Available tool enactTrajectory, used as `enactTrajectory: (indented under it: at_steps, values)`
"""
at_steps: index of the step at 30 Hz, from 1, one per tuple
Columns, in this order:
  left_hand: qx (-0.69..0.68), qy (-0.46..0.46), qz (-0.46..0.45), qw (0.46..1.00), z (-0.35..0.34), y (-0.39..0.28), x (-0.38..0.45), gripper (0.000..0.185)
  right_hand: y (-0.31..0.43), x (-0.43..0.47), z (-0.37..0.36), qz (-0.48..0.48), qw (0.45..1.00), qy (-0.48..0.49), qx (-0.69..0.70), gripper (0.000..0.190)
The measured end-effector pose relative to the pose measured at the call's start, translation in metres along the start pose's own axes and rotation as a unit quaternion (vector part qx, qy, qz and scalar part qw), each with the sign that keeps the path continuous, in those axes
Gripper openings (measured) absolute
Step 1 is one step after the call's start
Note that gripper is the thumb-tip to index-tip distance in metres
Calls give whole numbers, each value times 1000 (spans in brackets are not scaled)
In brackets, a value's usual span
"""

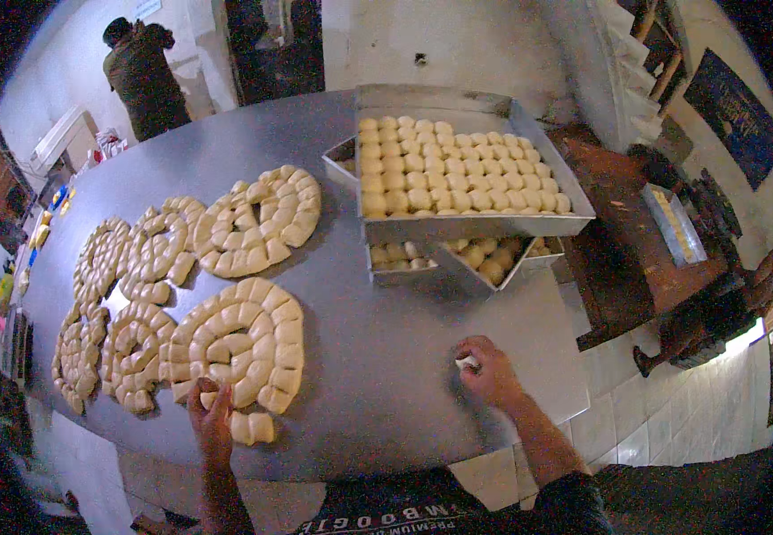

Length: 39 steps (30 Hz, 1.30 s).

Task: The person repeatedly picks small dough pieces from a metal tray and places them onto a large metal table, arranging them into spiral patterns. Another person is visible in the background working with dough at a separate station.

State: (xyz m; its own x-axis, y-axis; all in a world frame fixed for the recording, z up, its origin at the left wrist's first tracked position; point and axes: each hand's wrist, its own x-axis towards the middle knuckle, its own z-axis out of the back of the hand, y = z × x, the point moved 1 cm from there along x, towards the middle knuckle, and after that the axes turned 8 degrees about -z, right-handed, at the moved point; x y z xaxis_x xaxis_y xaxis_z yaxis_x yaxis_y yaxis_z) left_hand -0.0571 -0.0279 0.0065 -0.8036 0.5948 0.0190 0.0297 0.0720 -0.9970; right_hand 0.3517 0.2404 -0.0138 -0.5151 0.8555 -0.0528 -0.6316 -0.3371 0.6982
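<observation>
On the metal tabletop, cut dough pieces lie in several coiled groups, the nearest being a spiral of dough pieces [246, 334]. At its lower edge my left hand [211, 408] pinches a small dough piece [208, 400] between thumb and fingers. A short row of cut dough [251, 428] lies just right of that hand. My right hand [487, 371] is curled around a pale piece of dough [468, 362] over the bare tabletop, below the stacked trays. The top metal tray [473, 227] holds rows of round dough balls [453, 174].
Under the top tray, more metal trays [493, 284] with dough balls stick out at angles. A person [146, 77] stands beyond the far left edge. A brown table [617, 247] on the right carries a long narrow metal pan [675, 224]. Colourful items line the tabletop's left rim.
</observation>
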Motion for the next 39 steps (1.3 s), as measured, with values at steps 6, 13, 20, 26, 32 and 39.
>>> enactTrajectory:
  at_steps: [6,13,20,26,32,39]
  values:
    - [-56,82,-1,995,-61,-18,-38,60,97,114,158,124,939,-37,318,39]
    - [-88,-65,60,992,-64,-24,-74,62,155,305,266,295,760,-422,396,40]
    - [40,-60,-54,996,-15,29,-101,54,50,447,223,152,875,-436,-145,26]
    - [-72,55,58,994,-55,19,-87,49,202,220,117,344,901,-172,203,26]
    - [-227,380,152,884,-137,17,-75,58,124,45,-53,258,911,305,106,49]
    - [420,-176,-54,888,118,34,-16,38,1,-35,-64,253,946,47,-199,43]
